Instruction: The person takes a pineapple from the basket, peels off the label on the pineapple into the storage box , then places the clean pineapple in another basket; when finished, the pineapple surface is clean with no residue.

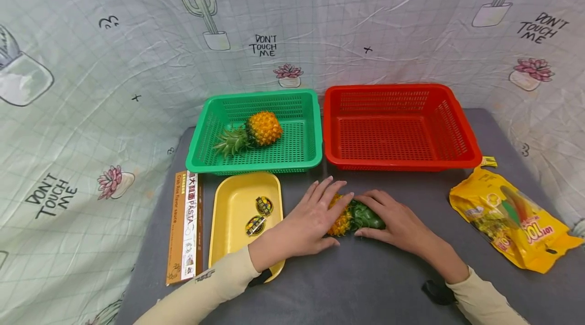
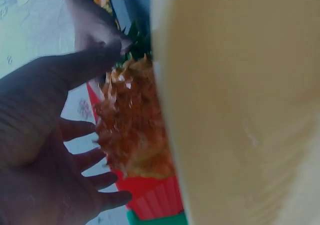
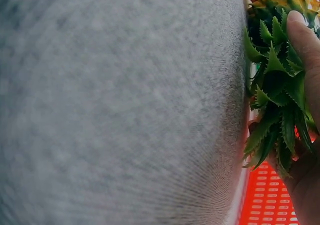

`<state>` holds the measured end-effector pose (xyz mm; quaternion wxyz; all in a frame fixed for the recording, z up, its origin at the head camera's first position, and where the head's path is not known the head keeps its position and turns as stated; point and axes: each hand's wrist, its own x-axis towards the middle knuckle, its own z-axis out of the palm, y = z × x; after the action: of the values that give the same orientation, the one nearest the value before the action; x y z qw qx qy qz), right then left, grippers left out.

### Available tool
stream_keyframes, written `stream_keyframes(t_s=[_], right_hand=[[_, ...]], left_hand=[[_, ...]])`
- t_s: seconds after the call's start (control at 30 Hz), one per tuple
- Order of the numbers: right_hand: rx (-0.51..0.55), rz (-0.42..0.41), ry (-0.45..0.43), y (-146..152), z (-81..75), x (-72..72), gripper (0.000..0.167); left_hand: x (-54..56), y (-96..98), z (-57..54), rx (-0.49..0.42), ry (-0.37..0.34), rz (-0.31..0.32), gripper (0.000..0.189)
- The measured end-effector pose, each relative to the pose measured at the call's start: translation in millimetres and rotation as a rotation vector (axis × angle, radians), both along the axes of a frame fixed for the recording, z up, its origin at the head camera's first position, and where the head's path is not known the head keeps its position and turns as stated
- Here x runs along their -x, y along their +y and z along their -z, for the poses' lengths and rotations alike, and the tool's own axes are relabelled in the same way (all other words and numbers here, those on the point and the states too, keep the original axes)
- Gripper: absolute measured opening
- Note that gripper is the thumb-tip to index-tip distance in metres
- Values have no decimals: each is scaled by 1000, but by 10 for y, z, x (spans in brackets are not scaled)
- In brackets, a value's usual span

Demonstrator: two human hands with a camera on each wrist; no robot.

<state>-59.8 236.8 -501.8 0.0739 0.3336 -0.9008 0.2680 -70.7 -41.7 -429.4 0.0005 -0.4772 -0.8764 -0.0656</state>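
A small orange pineapple [image 1: 340,222] with a green leafy crown [image 1: 365,215] lies on its side on the grey table, between both hands. My right hand [image 1: 396,218] grips it by the crown, with thumb [image 3: 302,37] and fingers on either side of the leaves in the right wrist view. Spread and fairly straight, the fingers of my left hand [image 1: 310,221] reach over the fruit's body and hide part of it. The left wrist view has the spiky body [image 2: 132,120] between the left thumb and fingers.
Behind, a green basket [image 1: 317,127] holds another pineapple [image 1: 265,128], beside a red basket [image 1: 330,132]. At left stand a yellow tray [image 1: 233,198] with two round labels [image 1: 264,206] and a pasta box [image 1: 185,228]. A yellow bag [image 1: 512,218] lies at right.
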Motion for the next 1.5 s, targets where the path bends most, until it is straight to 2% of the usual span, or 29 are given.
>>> stream_keyframes(t_s=[0.17,0.3,0.63,1.03,1.5], right_hand=[[5,-2,0,-2,-4,-1,75],[5,1,-10,-8,-5,0,75],[3,14,-32,-6,-17,0,75],[-6,24,-30,6,-3,-9,73],[-26,17,-15,5,-38,-9,75]], left_hand=[[-16,105,10,27,112,29,91],[-26,129,32,36,154,23,83],[2,167,34,57,151,10,78],[68,191,65,-12,46,6,69],[54,162,111,9,67,6,71]])
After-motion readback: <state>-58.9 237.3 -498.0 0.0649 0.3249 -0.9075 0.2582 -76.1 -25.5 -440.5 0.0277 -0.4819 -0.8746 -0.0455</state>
